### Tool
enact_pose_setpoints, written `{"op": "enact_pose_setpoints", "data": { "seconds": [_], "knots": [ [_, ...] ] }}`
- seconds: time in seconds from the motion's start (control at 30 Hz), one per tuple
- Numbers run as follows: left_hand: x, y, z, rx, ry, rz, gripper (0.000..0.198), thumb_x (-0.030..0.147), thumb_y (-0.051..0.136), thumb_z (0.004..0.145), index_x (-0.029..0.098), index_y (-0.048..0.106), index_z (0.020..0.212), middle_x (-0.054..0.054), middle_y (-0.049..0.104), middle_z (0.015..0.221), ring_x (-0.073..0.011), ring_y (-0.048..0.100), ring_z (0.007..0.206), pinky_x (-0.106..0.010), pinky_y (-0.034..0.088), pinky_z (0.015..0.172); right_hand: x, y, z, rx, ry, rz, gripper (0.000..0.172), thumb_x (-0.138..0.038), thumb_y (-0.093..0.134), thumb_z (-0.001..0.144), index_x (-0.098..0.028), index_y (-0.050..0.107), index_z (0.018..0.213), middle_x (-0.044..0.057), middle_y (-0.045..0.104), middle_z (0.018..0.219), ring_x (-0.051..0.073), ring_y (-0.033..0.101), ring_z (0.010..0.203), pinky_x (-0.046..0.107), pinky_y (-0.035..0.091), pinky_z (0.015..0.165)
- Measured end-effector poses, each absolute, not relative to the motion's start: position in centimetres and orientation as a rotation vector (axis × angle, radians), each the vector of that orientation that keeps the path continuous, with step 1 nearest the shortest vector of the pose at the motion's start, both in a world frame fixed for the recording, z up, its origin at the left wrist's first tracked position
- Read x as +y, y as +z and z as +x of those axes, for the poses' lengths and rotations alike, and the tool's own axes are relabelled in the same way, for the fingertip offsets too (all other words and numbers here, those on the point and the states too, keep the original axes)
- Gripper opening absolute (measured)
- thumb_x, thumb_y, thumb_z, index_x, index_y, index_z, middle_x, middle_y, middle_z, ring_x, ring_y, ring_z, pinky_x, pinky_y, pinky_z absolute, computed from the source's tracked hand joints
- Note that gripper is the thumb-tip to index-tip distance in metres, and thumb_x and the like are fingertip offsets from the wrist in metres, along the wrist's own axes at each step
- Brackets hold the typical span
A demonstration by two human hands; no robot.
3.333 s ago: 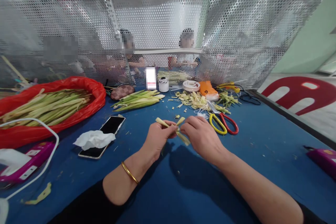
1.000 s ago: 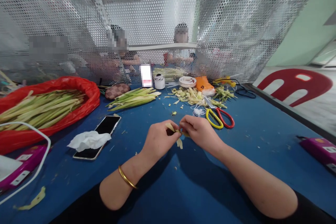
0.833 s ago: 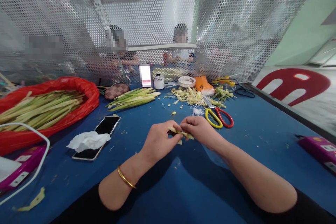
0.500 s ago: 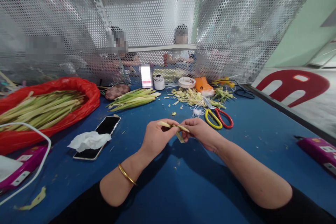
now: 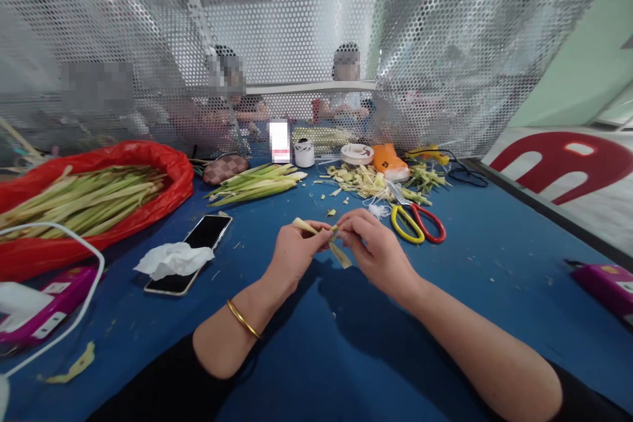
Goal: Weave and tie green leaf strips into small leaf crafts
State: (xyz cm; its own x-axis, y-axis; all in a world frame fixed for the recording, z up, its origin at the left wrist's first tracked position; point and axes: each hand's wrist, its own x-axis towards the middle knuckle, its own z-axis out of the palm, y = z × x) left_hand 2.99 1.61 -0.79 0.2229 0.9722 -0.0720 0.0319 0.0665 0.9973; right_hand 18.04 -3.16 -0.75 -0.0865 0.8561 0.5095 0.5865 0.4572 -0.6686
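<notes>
Over the middle of the table, my left hand (image 5: pixel 297 250) pinches a folded pale green leaf strip (image 5: pixel 340 256) between thumb and fingers. One end of the strip sticks out above that hand and another hangs down to the right. My right hand (image 5: pixel 380 250) is closed at the strip's right side, its fingertips pressed together there; the fingers partly hide the grip. Beyond the right hand lie scissors (image 5: pixel 407 224) with one yellow and one red handle. A bundle of green leaf strips (image 5: pixel 257 184) rests farther back.
On the left, a red plastic bag (image 5: pixel 184 175) holds many long leaves. Tissue (image 5: pixel 174 260) covers part of a phone (image 5: pixel 210 232). Purple power strips (image 5: pixel 601 287) lie at both sides. Leaf scraps (image 5: pixel 363 181) and a tape roll (image 5: pixel 357 154) sit before the perforated screen (image 5: pixel 297 26).
My right hand has turned and risen slightly, its fingertips now at the strip's upper right. The hanging end of the strip shows more fully. The whole view has shifted a little.
</notes>
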Motion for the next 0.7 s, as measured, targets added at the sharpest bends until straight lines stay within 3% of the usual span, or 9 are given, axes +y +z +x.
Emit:
{"op": "enact_pose_setpoints", "data": {
  "seconds": [0.13, 0.33, 0.53, 0.7],
  "knots": [
    [1.5, -0.9, 2.8, 1.099, 0.922, 1.474, 0.017, 0.027, 0.072, 0.065, 0.015, 0.074, 0.077, -0.004, 0.071, 0.069, -0.0149, 0.062, 0.063, -0.024, 0.048, 0.062, -2.9, -0.8, 18.1, -1.711, 0.619, -1.254, 0.015, -0.021, 0.043, 0.092, -0.02, 0.057, 0.086, 0.001, 0.062, 0.073, 0.014, 0.059, 0.065, 0.024, 0.044, 0.062],
    [0.9, -0.4, 2.7, 1.202, 0.857, 1.894, 0.014, 0.026, 0.064, 0.07, 0.018, 0.075, 0.071, -0.002, 0.07, 0.062, -0.0133, 0.057, 0.054, -0.022, 0.036, 0.05, -2.9, -0.6, 18.2, -1.678, 0.696, -1.335, 0.016, -0.023, 0.046, 0.089, -0.02, 0.056, 0.077, -0.004, 0.052, 0.051, 0.011, 0.047, 0.047, 0.023, 0.036, 0.052],
    [0.6, -0.3, 2.6, 1.166, 0.849, 2.034, 0.017, 0.022, 0.059, 0.073, 0.02, 0.076, 0.07, 0.0, 0.07, 0.064, -0.013, 0.057, 0.057, -0.022, 0.035, 0.052, -3.0, -0.9, 17.4, -1.384, 0.895, -1.369, 0.019, -0.026, 0.046, 0.086, -0.02, 0.056, 0.071, -0.005, 0.051, 0.044, 0.011, 0.044, 0.042, 0.023, 0.032, 0.045],
    [0.8, -0.3, 2.5, 1.148, 0.833, 2.117, 0.017, 0.021, 0.058, 0.074, 0.02, 0.075, 0.069, 0.0, 0.069, 0.062, -0.0132, 0.057, 0.057, -0.022, 0.034, 0.053, -3.2, -1.0, 17.3, -1.467, 0.827, -1.387, 0.019, -0.025, 0.046, 0.087, -0.02, 0.055, 0.072, -0.004, 0.049, 0.047, 0.011, 0.045, 0.044, 0.023, 0.033, 0.047]
  ]
}}
